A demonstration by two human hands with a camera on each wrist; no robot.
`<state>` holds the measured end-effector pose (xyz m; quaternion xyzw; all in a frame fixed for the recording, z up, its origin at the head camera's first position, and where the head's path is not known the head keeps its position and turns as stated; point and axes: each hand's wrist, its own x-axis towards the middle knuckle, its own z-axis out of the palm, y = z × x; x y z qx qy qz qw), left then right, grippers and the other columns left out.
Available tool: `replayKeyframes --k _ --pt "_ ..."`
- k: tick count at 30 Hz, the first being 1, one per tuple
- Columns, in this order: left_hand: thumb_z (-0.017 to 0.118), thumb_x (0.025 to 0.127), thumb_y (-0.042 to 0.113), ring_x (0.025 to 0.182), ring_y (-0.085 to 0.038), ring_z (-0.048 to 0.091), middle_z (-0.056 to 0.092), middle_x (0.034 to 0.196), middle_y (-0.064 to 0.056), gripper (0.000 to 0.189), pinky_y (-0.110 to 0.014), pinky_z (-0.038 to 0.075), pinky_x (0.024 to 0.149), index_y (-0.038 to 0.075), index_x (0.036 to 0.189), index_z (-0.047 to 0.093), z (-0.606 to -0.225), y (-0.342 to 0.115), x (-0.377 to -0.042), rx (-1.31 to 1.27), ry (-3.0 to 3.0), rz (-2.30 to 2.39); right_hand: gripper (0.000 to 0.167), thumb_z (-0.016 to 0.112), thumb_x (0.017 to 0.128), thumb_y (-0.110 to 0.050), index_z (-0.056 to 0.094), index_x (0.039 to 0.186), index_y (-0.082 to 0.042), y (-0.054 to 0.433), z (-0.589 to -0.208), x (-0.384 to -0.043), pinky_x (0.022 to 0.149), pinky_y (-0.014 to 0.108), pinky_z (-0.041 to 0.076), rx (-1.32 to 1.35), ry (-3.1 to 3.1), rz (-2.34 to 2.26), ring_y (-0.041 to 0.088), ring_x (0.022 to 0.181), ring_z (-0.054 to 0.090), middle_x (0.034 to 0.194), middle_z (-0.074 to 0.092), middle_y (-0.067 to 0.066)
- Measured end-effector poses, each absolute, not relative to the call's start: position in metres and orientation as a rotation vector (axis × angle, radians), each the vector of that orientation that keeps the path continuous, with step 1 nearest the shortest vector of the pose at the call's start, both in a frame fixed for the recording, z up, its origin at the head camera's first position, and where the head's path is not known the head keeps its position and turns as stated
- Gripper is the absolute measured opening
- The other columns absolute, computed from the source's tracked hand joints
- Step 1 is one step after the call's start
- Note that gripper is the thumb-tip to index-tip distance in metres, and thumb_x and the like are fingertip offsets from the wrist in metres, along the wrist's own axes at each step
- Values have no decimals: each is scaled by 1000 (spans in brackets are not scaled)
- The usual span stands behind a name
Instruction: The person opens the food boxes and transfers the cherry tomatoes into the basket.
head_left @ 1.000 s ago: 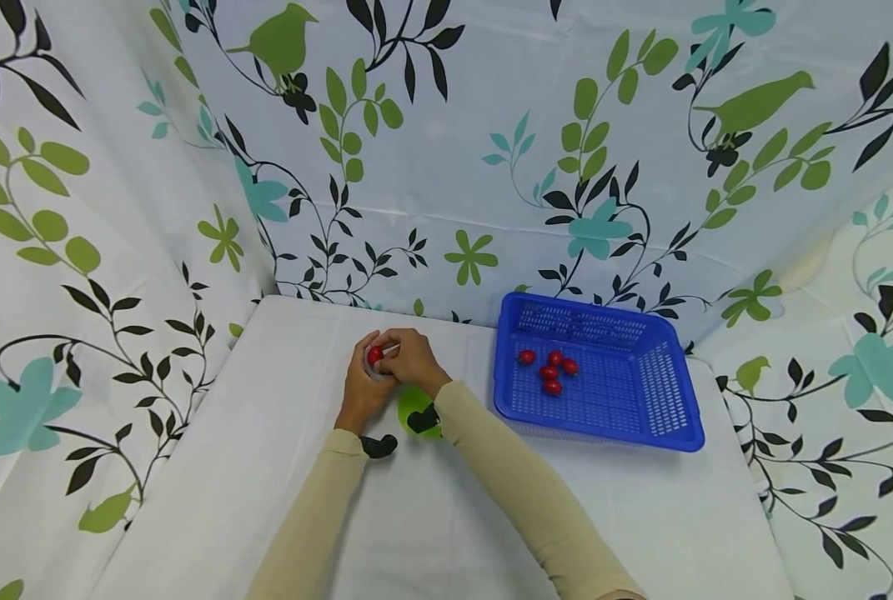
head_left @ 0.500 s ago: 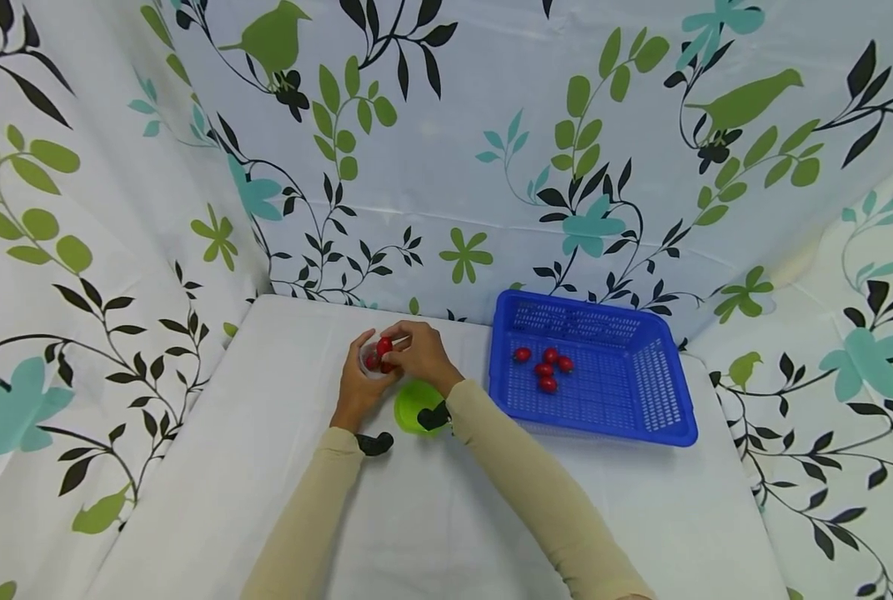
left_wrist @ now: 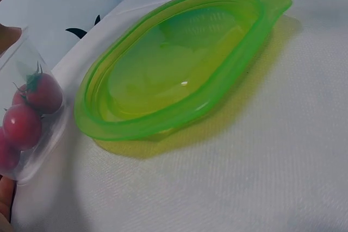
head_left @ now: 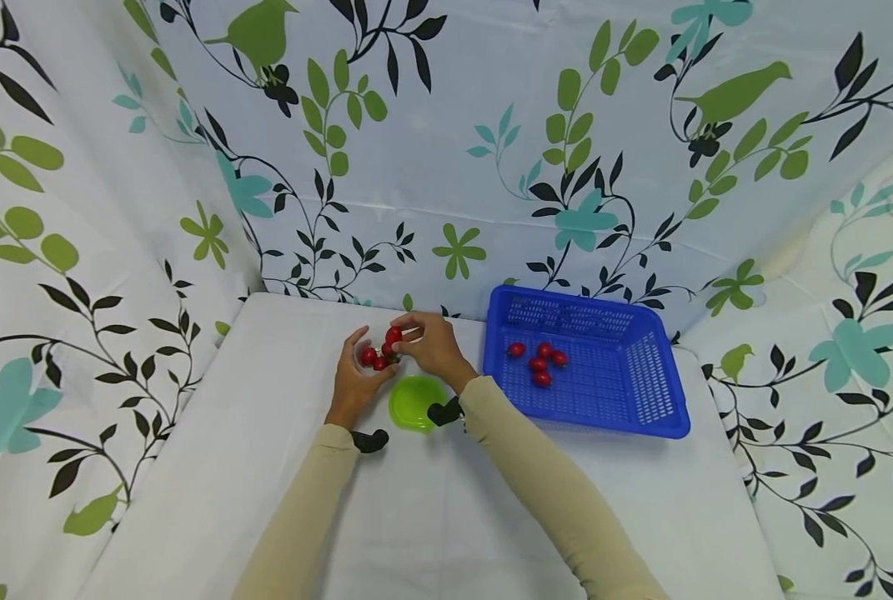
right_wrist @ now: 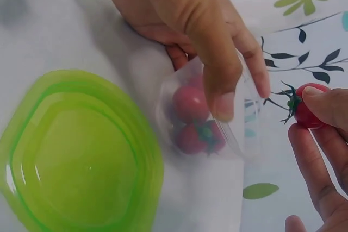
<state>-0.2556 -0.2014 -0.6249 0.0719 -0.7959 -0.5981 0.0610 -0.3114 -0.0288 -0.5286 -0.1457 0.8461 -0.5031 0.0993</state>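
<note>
My left hand point(head_left: 351, 385) grips a clear plastic cup point(right_wrist: 167, 113), its thumb at the rim in the right wrist view. Several red cherry tomatoes point(left_wrist: 43, 93) with green stems show through the cup's wall. Between thumb and fingers, my right hand point(head_left: 434, 346) pinches one cherry tomato point(right_wrist: 310, 113) by the cup's mouth, its green leafy top facing the cup. Beside both hands, a translucent green lid-like dish point(left_wrist: 174, 63) with a tab on its rim lies on the white cloth, nothing in it.
To the right stands a blue perforated basket point(head_left: 596, 422) with several cherry tomatoes point(head_left: 540, 365) toward its left side. White cloth covers the table point(head_left: 386, 517). A printed leaf-and-bird curtain point(head_left: 416, 167) rises behind and along both sides.
My right hand has drawn a cherry tomato up out of the cup's mouth and moved slightly right with it. My left hand keeps gripping the cup. More of the green dish shows.
</note>
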Motion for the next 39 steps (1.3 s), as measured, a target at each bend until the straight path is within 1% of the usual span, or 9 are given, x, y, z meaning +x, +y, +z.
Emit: replayKeyframes --k 5,9,19,24,27,31,39 --pt "87 90 23 159 -36 34 40 167 -18 95 -61 22 133 24 166 30 -625 -202 -255 206 -2399 -1826 35 84 91 -9 77 124 -20 -18 -527 -311 86 31 66 -421 2497 -1508 18 106 76 121 77 -1" --pt "86 90 22 159 -36 33 40 168 -18 95 -62 22 133 25 166 29 -625 -201 -256 208 -2397 -1831 35 84 91 -9 76 124 -19 -8 -524 -311 86 32 66 -421 2495 -1529 19 107 76 122 77 0" --pt "87 90 24 157 -35 34 42 166 -16 93 -63 22 132 25 165 32 -626 -200 -259 235 -2397 -1829 37 83 91 -7 76 127 -13 21 -514 -310 87 34 67 -445 2507 -1619 27 110 75 124 76 6" --pt "87 90 25 155 -34 38 44 164 -17 92 -60 23 133 25 164 33 -628 -200 -258 227 -2384 -1828 36 84 91 -8 77 125 -15 37 -510 -309 88 35 66 -407 2501 -1642 25 110 74 125 75 5" --pt "87 90 24 154 -33 39 45 163 -18 92 -59 23 133 25 164 34 -629 -200 -257 224 -2372 -1837 36 84 91 -8 77 125 -15 46 -508 -307 89 35 66 -398 2490 -1660 26 111 73 125 75 6" --pt "87 89 22 155 -34 38 44 164 -18 92 -60 23 133 25 164 33 -629 -200 -257 221 -2370 -1844 36 83 91 -6 77 126 -14 56 -504 -305 89 37 66 -381 2480 -1675 29 113 73 126 75 8" --pt "87 90 22 157 -33 36 43 165 -16 92 -60 22 133 24 165 32 -627 -199 -257 237 -2384 -1846 35 83 92 -9 77 125 -20 78 -503 -305 93 41 65 -310 2501 -1639 30 118 71 128 75 4"
